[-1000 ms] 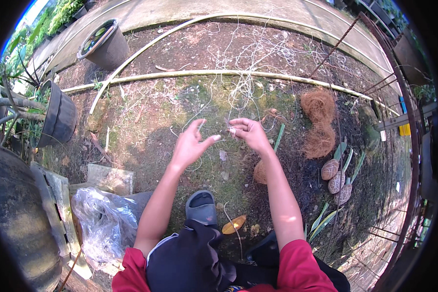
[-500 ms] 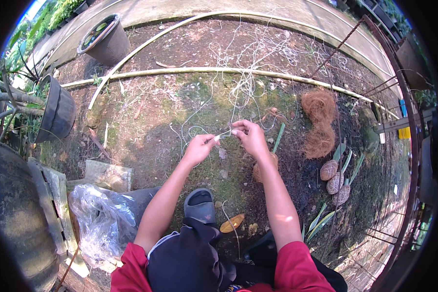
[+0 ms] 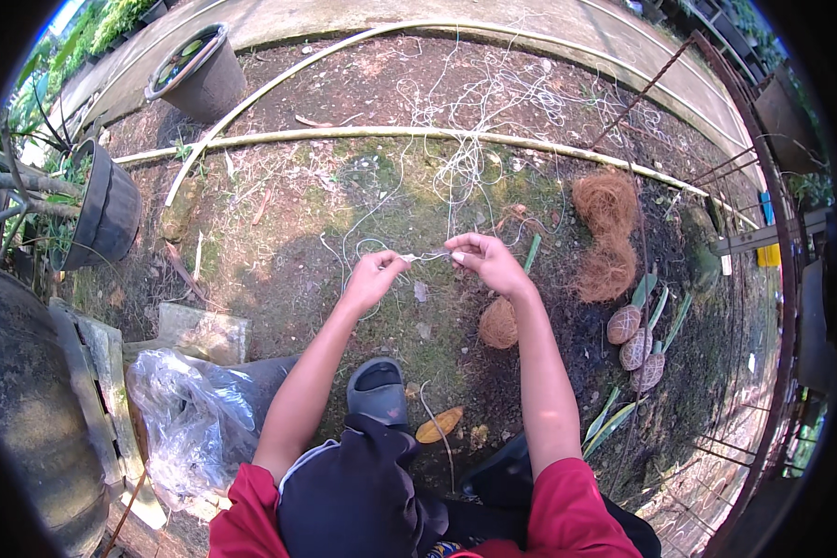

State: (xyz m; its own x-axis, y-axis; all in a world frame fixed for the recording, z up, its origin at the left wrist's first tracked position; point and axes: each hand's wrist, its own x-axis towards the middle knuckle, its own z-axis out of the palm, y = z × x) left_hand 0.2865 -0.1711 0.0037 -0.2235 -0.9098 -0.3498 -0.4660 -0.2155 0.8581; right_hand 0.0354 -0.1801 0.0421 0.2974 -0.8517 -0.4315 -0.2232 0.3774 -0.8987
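My left hand and my right hand are raised in front of me, a short way apart. Each pinches a thin white string, which spans the gap between them. From the right hand the string runs up to a loose tangle of string on the ground. Beneath my right forearm lies a round ball wrapped in brown fibre, a green stem sticking out of it. Farther right are two clumps of loose brown coir fibre and several string-wrapped fibre balls with green leaves.
Pale poles lie across the ground ahead. Black plant pots stand at the left, near a crumpled clear plastic bag. A rusty metal frame borders the right side. A yellow leaf lies by my sandal.
My hands have moved apart, the right one shifting right and the left slightly left and up. More of the fibre ball under my right arm now shows.
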